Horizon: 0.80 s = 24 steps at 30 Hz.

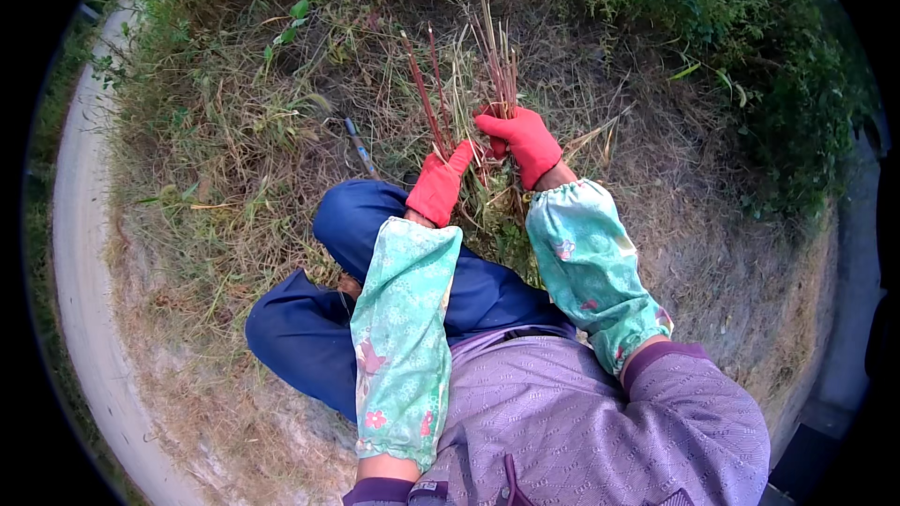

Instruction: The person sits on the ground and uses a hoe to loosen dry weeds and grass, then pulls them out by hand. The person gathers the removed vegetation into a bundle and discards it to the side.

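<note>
Both my hands wear red gloves, with green flowered sleeve covers over the forearms. My right hand (526, 144) is closed around an upright bundle of reddish-brown cut stalks (500, 74), whose tips fan out above the fist. Just left of it and slightly lower, my left hand (440, 184) grips a few thin reddish stems (424, 95) that lean up to the left. Pale dry grass blades (460, 84) rise between the two hands. The lower ends of the stalks are mostly hidden by the gloves and leafy stems.
A blue tool handle (361, 147) lies in the dry grass (232, 176) beyond my bent knee (362, 214); its other end is hidden. Green bushes (703, 7) grow at the back right. A pale path (84, 218) curves along the left, and a grey paved strip (847, 281) borders the right.
</note>
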### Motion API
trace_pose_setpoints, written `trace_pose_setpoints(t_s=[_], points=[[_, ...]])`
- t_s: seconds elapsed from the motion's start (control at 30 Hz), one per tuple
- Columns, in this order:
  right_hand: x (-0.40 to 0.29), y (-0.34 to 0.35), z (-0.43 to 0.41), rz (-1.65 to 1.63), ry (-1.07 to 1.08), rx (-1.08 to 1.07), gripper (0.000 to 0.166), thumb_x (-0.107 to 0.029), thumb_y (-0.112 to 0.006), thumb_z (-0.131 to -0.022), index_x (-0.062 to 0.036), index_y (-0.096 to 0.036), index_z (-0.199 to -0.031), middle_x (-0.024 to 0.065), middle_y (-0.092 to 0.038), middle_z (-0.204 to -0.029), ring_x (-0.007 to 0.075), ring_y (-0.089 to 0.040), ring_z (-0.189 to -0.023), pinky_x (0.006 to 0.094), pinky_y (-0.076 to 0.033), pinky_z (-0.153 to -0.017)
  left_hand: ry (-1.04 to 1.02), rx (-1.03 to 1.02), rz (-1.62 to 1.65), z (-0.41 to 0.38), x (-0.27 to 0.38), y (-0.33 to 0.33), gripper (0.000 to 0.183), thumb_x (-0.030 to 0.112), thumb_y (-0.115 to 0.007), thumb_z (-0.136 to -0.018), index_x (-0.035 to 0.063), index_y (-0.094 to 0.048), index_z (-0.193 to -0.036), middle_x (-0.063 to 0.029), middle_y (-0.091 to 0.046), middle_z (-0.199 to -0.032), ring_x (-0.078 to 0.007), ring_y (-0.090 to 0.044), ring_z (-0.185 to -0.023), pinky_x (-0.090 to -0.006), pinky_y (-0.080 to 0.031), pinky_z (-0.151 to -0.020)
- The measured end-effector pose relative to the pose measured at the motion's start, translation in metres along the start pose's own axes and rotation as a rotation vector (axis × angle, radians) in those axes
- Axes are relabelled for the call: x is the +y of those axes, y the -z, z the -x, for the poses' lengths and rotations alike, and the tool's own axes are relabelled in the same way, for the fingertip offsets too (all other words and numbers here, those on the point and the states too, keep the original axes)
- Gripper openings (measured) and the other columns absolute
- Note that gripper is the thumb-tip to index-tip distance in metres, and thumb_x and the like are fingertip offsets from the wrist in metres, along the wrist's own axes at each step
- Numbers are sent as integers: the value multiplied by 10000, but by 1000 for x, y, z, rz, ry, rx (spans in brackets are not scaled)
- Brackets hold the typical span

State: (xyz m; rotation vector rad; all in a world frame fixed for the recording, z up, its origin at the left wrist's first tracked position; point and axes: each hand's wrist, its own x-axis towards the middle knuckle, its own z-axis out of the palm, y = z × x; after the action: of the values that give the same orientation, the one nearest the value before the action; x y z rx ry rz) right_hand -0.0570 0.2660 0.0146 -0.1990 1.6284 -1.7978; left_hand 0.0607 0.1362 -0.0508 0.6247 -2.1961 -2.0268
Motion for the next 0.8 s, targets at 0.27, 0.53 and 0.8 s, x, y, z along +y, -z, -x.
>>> trace_pose_setpoints(t_s=[0.27, 0.53, 0.8], points=[[6, -4, -4, 108, -23, -71, 176, -165, -729, -830, -31, -626, -879, 6, -595, -690, 96, -526, -568, 258, -395, -533, -43, -4, 110, 4, 0, 0, 448, 426, -571, -957, 1, -680, -1047, -104, -702, -891, -210, -641, -851, -371, -468, -779], [10, 6, -2, 52, -14, -14, 155, -141, -689, -837, -19, -627, -909, 26, -613, -707, 113, -549, -601, 259, -415, -586, 37, 153, 270, 2, 13, -6, 258, 270, -653, -919, 13, -674, -928, -41, -674, -825, -162, -594, -767, -338, -451, -721], [20, 17, -14, -55, -9, -19, 136, -107, -671, -823, -6, -633, -907, 49, -635, -750, 143, -597, -653, 279, -462, -620, 54, 261, 475, 1, 14, 1, 241, 266, -670, -922, 48, -646, -1020, -26, -635, -780, -154, -600, -662, -296, -477, -624]])
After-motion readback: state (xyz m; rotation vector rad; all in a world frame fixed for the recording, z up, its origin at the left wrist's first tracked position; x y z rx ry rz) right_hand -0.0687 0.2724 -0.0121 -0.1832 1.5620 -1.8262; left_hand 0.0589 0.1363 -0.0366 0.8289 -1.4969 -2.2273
